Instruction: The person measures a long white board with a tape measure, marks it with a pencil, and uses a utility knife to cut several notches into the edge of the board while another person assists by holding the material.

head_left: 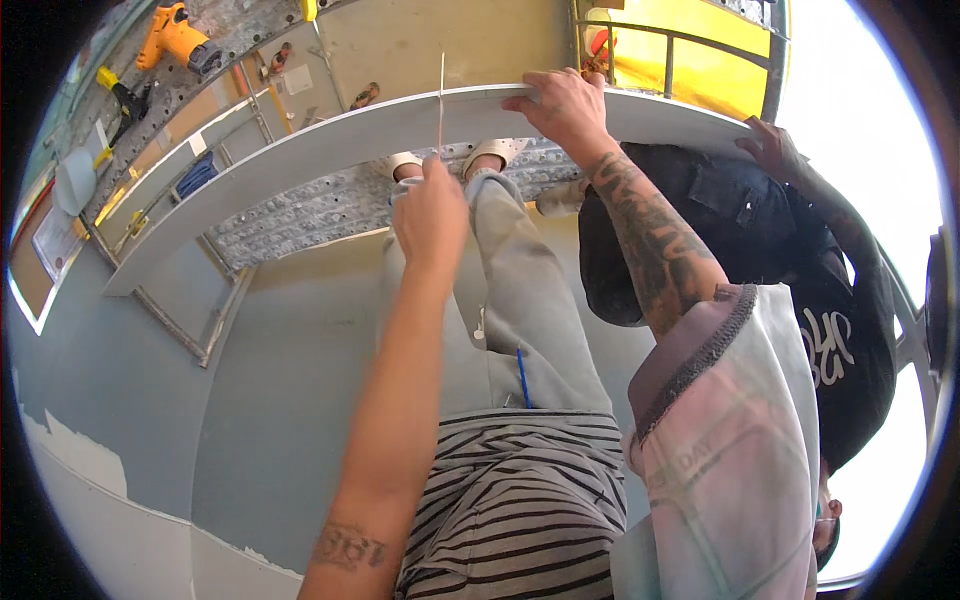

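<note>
The left hand point(432, 215) has its grip closed round the lower end of a thin, pale, straight strip point(441, 95), which points upward across the face of a long, narrow, pale grey board point(300, 157); whether strip and board touch, I cannot tell. The right hand point(565, 112), on a tattooed forearm, pinches that board, fingers bent over its far edge and thumb against its near face, to the right of the strip. Toward the board's right end, a co-worker's hand point(775, 152) rests on the same edge, and the co-worker, in a black top point(850, 330) with white print, is on the near side of that end. Also on the board's near side are a bumpy, perforated metal platform point(280, 225), cream shoes point(497, 150) and the wearer's light grey trousers point(530, 290), with a slim blue stick point(522, 378) lying against them near the waist. Beyond the board's left half lie an orange and dark power drill point(172, 38) and, nearer the board's left end, a black and yellow tool point(125, 105). A folded dark blue bundle point(196, 175) is just beyond that end. Beyond the board's right half stands a bright yellow sheet point(715, 85) behind a dark metal frame point(668, 65).
</note>
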`<state>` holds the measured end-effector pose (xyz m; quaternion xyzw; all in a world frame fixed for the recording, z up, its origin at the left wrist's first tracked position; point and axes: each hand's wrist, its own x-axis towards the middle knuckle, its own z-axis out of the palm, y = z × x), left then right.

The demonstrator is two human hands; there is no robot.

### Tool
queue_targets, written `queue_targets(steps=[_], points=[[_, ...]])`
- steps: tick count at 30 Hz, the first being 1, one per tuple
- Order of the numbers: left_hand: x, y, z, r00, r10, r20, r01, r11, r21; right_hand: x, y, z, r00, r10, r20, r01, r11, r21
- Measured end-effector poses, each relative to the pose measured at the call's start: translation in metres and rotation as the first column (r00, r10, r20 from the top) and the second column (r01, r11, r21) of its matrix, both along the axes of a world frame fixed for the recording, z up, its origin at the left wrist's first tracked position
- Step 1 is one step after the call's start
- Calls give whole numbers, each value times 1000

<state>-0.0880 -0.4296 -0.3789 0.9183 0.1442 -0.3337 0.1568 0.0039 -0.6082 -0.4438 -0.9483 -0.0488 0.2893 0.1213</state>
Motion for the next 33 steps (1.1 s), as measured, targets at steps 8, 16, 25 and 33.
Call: queue_targets(steps=[8,16,25,33], points=[[-27,8,-15,999,7,31,-6,999,-33,10,11,-4,998,6,-57,-9,998,-55],[-52,0,96,989,77,-123,-91,990,-112,6,-13,0,997,36,-75,-44,994,-103],[-11,25,58,995,67,79,-57,990,-126,-15,-9,42,971,-149,185,169,981,-98],[3,5,77,996,87,-14,-88,992,-89,8,-36,38,968,15,251,16,992,-122]])
